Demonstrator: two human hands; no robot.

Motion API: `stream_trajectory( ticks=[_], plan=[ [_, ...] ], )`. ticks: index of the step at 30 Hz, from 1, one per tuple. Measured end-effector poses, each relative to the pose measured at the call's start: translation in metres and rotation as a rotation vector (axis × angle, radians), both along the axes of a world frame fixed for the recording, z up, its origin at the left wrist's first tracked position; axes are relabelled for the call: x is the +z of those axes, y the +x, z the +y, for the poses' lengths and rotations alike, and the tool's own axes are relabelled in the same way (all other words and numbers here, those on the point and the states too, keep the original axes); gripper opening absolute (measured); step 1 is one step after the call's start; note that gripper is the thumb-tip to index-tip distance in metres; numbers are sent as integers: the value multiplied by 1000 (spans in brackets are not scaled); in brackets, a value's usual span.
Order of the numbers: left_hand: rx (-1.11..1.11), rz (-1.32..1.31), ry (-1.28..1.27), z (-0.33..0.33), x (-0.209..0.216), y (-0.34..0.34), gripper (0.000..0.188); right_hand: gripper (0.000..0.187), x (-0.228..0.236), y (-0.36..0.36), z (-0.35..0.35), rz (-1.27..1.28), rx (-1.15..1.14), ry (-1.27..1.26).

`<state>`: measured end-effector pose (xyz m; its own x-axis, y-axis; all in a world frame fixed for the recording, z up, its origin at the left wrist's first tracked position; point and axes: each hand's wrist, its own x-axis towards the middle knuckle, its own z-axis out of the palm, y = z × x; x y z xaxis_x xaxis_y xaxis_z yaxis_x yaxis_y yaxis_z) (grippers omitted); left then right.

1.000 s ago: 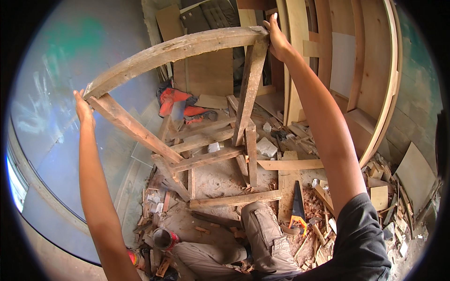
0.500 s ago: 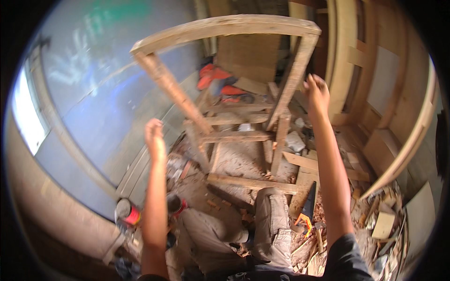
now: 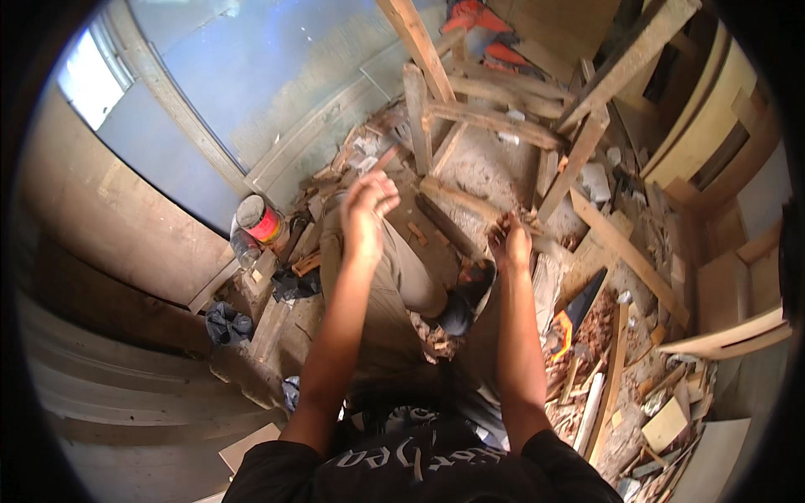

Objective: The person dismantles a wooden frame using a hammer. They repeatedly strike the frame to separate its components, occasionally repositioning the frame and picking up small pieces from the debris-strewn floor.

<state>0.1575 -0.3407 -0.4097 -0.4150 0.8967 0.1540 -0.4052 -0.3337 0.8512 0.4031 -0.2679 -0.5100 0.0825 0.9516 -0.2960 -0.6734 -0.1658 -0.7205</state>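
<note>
On the floor [image 3: 495,166] ahead of the person stands a wooden frame [image 3: 495,125] made of rough brown bars. Its two long posts lean up and away from each other, and the left post runs out of view at the top. On the near side of the frame are the two hands, well apart from each other. The left hand [image 3: 365,210] is over the person's left leg, to the left of the frame, with its fingers bent. The right hand [image 3: 511,240] is closer to the frame, by the end of a loose bar [image 3: 457,197] on the floor, and its fingers are bent too. Both hands are a bit blurry, so I cannot tell if the fingers are shut tight or if the right hand touches the wood.

To the right of the frame, a long flat board [image 3: 633,260] lies at a slant. Nearer than the frame and to its right, a saw [image 3: 584,298] with an orange handle lies by wood chips. Left of the frame sits a red can [image 3: 265,225]. Behind the frame is orange cloth [image 3: 471,17].
</note>
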Motion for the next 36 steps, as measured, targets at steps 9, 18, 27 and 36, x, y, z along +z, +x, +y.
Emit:
stream_trajectory(
  ticks=[9, 18, 27, 36],
  plan=[
    [-42, -61, -16, -33, 1, -17, 26, 16, 27, 21, -19, -145, 34, 16],
    [111, -90, -203, -42, -54, -87, 22, 28, 33, 5, -48, -635, 187, 120],
    [424, -78, -275, -86, -72, -176, 17, 24, -19, -82, -55, -806, 681, 169],
    [911, 82, -134, -203, -59, -192, 16, 26, -29, -188, -61, -663, 854, 160]
  ],
)
